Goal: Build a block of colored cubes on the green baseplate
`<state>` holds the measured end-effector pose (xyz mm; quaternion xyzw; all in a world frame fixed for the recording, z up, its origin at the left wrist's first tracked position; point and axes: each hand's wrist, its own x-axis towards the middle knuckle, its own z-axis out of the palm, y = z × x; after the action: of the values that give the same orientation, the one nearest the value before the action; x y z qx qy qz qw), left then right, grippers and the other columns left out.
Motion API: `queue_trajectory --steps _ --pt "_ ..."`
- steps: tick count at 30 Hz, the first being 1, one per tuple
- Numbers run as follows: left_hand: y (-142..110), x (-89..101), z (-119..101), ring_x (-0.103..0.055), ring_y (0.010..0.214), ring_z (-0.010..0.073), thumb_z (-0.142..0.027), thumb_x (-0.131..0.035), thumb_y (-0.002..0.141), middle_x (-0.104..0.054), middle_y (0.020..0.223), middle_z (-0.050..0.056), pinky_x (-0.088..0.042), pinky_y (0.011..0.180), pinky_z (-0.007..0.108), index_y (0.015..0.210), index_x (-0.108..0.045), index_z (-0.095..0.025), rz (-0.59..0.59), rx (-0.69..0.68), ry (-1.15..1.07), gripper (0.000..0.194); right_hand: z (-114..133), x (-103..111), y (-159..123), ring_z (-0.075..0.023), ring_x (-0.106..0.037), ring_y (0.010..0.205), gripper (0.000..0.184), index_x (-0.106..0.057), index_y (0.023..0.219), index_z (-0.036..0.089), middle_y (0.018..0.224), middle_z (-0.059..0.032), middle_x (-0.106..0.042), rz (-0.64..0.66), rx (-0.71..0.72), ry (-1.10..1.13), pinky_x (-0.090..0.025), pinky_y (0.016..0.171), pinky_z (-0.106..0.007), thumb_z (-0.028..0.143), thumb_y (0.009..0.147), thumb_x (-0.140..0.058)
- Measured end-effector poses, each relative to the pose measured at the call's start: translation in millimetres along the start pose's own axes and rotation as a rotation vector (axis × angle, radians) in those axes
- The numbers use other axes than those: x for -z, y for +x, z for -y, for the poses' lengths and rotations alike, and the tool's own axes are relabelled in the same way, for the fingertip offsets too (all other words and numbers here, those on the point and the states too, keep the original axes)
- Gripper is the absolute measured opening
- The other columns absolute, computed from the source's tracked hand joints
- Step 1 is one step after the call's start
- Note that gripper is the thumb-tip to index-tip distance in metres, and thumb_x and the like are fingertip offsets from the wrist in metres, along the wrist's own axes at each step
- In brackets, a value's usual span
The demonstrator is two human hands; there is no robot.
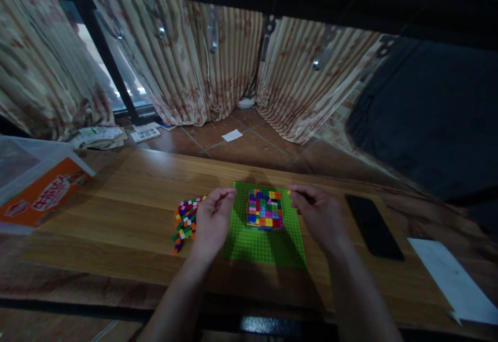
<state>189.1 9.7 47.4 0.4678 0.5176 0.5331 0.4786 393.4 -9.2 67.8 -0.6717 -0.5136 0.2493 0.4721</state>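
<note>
A green studded baseplate (288, 246) lies on the wooden table, and a square block built of multicoloured toy bricks (265, 209) stands on it. My left hand (213, 220) is over the plate's left edge, thumb and fingers pinched together; what they hold, if anything, is too small to make out. Beside that hand, partly behind it, is a pile of loose coloured bricks (187, 222). My right hand (321, 217) hovers by the plate's upper right corner, with a small yellow brick (289, 192) at its pinched fingertips.
A black phone (374, 228) and a white sheet of paper (453, 277) lie to the right. At the far left stands a clear plastic bin with an orange label (46, 194). Striped curtains (229, 62) hang beyond the table (128, 202), below a dark overhead bar.
</note>
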Motion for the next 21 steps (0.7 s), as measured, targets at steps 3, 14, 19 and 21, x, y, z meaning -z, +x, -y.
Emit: queue_trajectory --steps 3,14,19,21 --pt "-1 -9.6 7 -0.062 0.077 0.0143 -0.036 -0.061 0.076 -0.07 0.083 0.003 -0.048 0.073 0.025 0.084 -0.068 -0.017 0.03 0.022 -0.015 0.022 0 -8 -4 -0.0164 -0.063 0.067 0.021 -0.073 0.084 0.018 0.079 -0.0043 -0.072 0.125 0.006 -0.038 -0.048 0.063 -0.029 0.034 0.077 -0.06" --pt "-4 -16.0 13 -0.064 0.076 0.0151 -0.031 -0.058 0.078 -0.07 0.081 0.002 -0.049 0.069 0.025 0.088 -0.068 -0.017 0.087 0.079 0.027 0.02 -3 -18 -6 -0.018 -0.065 0.07 0.019 -0.072 0.08 0.019 0.077 -0.0049 -0.073 0.166 0.035 -0.147 -0.048 0.066 -0.03 0.031 0.078 -0.057" --pt "-5 -15.8 16 -0.064 0.075 0.0148 -0.031 -0.058 0.078 -0.071 0.081 0.002 -0.049 0.07 0.025 0.088 -0.068 -0.018 0.109 0.093 0.039 0.019 3 -22 -11 -0.0168 -0.065 0.07 0.019 -0.072 0.082 0.02 0.078 -0.0032 -0.073 0.258 0.039 -0.152 -0.047 0.066 -0.028 0.029 0.079 -0.056" --pt "-5 -16.4 16 -0.064 0.075 0.0147 -0.029 -0.059 0.078 -0.071 0.081 0.002 -0.049 0.071 0.025 0.086 -0.069 -0.018 0.115 0.093 0.047 0.017 5 -25 -14 -0.016 -0.063 0.067 0.019 -0.072 0.082 0.02 0.076 -0.0023 -0.072 0.288 0.045 -0.166 -0.046 0.064 -0.027 0.029 0.079 -0.056"
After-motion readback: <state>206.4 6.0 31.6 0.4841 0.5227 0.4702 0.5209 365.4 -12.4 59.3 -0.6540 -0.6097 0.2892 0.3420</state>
